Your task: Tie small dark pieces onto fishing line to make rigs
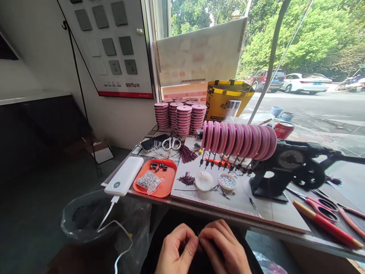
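Observation:
My left hand (pixel 175 251) and my right hand (pixel 224 249) meet over my lap, below the table's front edge. Both are closed in a pinch, fingertips touching each other around something too small to make out. Straight ahead on the table a row of pink spools (pixel 238 140) sits on a black winding machine (pixel 288 167), with thin lines hanging from them. A white lid (pixel 204 180) and a small bowl of silvery beads (pixel 227 181) lie on the grey mat (pixel 268 207) nearest my hands.
An orange tray (pixel 168 179) holds a bag of small parts and dark beads. A white power bank (pixel 124 176) with its cable lies at the left. Stacks of pink spools (pixel 180 116), scissors (pixel 171 144), a phone, red-handled scissors (pixel 322 205) and a bin with a plastic liner (pixel 85 217) surround the work area.

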Demonstrator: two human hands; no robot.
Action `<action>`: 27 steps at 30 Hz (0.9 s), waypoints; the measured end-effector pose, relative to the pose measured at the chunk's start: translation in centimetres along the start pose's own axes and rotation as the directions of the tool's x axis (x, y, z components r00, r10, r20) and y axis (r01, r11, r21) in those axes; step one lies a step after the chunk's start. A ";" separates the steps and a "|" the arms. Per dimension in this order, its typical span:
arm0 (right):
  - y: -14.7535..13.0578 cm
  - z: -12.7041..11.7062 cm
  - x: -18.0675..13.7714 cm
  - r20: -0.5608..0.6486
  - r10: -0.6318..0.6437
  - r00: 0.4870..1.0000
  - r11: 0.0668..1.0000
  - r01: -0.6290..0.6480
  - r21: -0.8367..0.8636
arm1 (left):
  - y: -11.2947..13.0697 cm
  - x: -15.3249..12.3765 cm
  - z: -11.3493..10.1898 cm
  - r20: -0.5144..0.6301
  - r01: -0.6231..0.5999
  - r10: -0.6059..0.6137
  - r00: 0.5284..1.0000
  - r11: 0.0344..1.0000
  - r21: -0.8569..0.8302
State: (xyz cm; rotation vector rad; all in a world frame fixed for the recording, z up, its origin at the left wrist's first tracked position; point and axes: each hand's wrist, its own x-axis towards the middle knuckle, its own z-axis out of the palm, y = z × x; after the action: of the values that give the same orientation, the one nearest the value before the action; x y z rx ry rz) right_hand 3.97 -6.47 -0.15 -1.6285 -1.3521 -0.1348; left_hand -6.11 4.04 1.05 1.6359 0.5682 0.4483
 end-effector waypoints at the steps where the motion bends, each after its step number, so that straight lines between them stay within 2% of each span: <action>1: 0.0 0.0 0.0 0.008 -0.002 1.000 1.000 0.002 -0.001 | -0.1 0.0 0.0 -0.002 -0.003 0.003 1.000 1.000 0.006; 6: 0.0 -0.1 0.1 -0.009 0.027 1.000 1.000 -0.027 0.010 | -0.3 0.2 -0.2 0.031 0.006 -0.006 0.999 1.000 -0.008; 14: -0.1 0.2 0.0 -0.041 -0.011 0.999 1.000 0.012 0.028 | 0.2 0.3 -0.4 0.045 0.054 -0.052 0.998 0.998 -0.045; 20: 0.3 -0.7 0.6 0.011 -0.055 0.998 0.992 0.053 0.114 | -0.6 0.3 -0.9 0.076 0.087 -0.082 0.994 0.994 -0.062; 23: 0.1 -1.3 1.3 0.045 -0.079 0.996 0.980 0.069 0.189 | -1.3 0.1 -1.0 0.109 0.169 -0.154 0.982 0.975 -0.145; 27: -0.1 -1.6 1.5 0.092 -0.021 0.996 0.980 0.002 0.198 | -1.5 0.0 -1.2 0.149 0.237 -0.205 0.967 0.941 -0.240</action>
State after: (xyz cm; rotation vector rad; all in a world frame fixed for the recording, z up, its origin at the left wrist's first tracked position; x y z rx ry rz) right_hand 5.21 -6.57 1.61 -1.4754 -1.3995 0.0686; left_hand -6.99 5.11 -0.31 1.3240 0.5697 0.2414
